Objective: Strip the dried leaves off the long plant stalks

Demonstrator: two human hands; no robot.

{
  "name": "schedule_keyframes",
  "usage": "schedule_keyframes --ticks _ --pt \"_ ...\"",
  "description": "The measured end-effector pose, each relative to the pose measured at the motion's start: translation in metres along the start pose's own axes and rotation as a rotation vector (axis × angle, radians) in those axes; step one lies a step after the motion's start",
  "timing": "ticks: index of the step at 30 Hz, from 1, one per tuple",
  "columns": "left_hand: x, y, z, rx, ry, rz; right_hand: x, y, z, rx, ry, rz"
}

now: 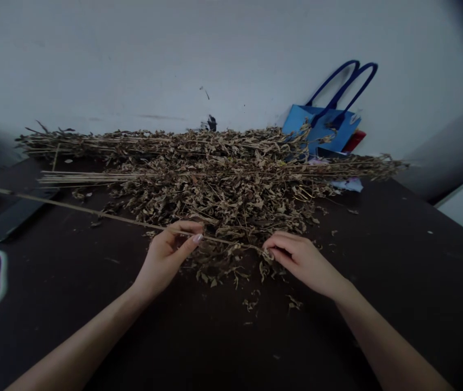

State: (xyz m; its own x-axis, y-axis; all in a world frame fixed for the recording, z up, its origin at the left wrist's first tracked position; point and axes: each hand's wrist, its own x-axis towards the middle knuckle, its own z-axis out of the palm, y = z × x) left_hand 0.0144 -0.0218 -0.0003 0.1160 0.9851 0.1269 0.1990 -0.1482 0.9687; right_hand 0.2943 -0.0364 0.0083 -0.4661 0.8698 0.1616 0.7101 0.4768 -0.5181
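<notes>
A long dried plant stem (pixel 105 215) runs from the left edge of the view to the middle, bare along most of its length. My left hand (pixel 174 247) pinches it between thumb and fingers. Toward the stem's right end, my right hand (pixel 296 258) is closed with its fingertips on the dry, curled leaves there. Right behind both hands spreads a heap of dried leaves (pixel 223 201). Across the heap lies a bundle of bare stems (pixel 88 178), their ends pointing left. Some leaf bits (pixel 251 301) are scattered on the dark table (pixel 199 347) in front.
More dried leafy stalks (pixel 154 144) lie along the wall at the back. A blue bag (pixel 296 119) with dark blue handles stands at the back right. On the left are a dark flat object (pixel 11 217) and a pale-rimmed object (pixel 3 277).
</notes>
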Motion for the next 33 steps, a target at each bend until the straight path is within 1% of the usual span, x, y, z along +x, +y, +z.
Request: schedule_keyframes --ticks 2,6,10,13,16,23,27,33 --pt "-0.001 0.002 0.000 0.006 -0.041 -0.005 0.000 -0.005 0.003 0.020 -0.020 -0.005" --pt "-0.004 0.001 0.004 -0.063 -0.122 -0.088 0.000 -0.009 0.009 0.010 -0.015 -0.024" --pt "-0.005 -0.001 0.008 -0.126 -0.153 -0.182 0.000 -0.009 0.012 -0.034 0.015 -0.037" --pt "-0.005 -0.001 0.008 -0.134 -0.179 -0.214 -0.001 -0.008 0.013 -0.045 0.019 -0.034" --pt "-0.003 -0.001 0.007 -0.106 -0.194 -0.199 -0.002 -0.007 0.013 -0.056 0.017 -0.034" --pt "-0.001 0.000 0.004 0.018 -0.217 -0.117 -0.002 -0.008 0.014 -0.046 -0.012 -0.039" --pt "-0.002 0.000 0.003 0.019 -0.220 -0.096 -0.001 -0.008 0.014 -0.042 -0.032 -0.023" --pt "-0.002 -0.006 0.001 0.026 -0.202 -0.074 -0.002 -0.007 0.015 -0.014 -0.041 -0.020"
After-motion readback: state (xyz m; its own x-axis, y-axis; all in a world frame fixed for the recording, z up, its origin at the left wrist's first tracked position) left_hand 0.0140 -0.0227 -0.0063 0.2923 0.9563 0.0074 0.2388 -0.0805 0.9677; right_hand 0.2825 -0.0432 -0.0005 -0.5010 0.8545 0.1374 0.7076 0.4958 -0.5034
